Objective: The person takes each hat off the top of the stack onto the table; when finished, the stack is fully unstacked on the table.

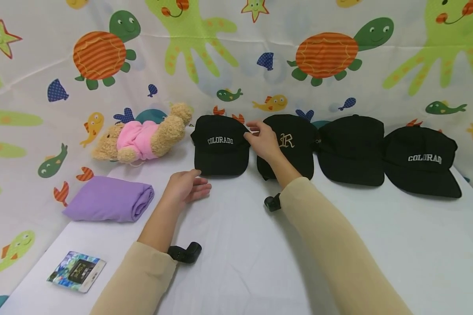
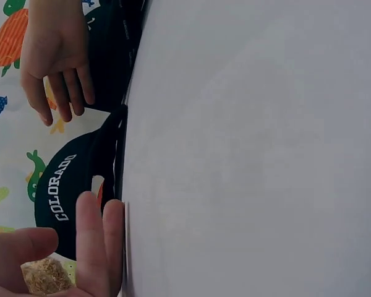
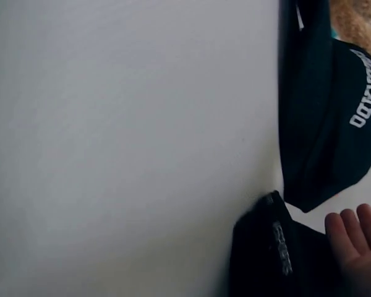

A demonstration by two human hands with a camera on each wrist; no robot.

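A black cap with white COLORADO lettering (image 1: 221,151) lies at the left end of a row of black caps. Its brim points toward me. My left hand (image 1: 184,187) is at the brim's front left corner with fingers extended and nothing in its grasp. At the cap's upper right side is my right hand (image 1: 263,141), fingers loosely straight. That forearm crosses in front of a black cap with a gold R (image 1: 273,151) and covers part of it. In the right wrist view, the right fingers (image 3: 352,232) show apart from the COLORADO cap (image 3: 352,117).
Farther right lie a plain black cap (image 1: 352,148) and another COLORADO cap (image 1: 421,162). On the left are a teddy bear in pink (image 1: 142,138), a folded purple cloth (image 1: 106,199) and a small colourful packet (image 1: 76,271). A printed curtain (image 1: 228,43) hangs behind the white table (image 1: 236,262).
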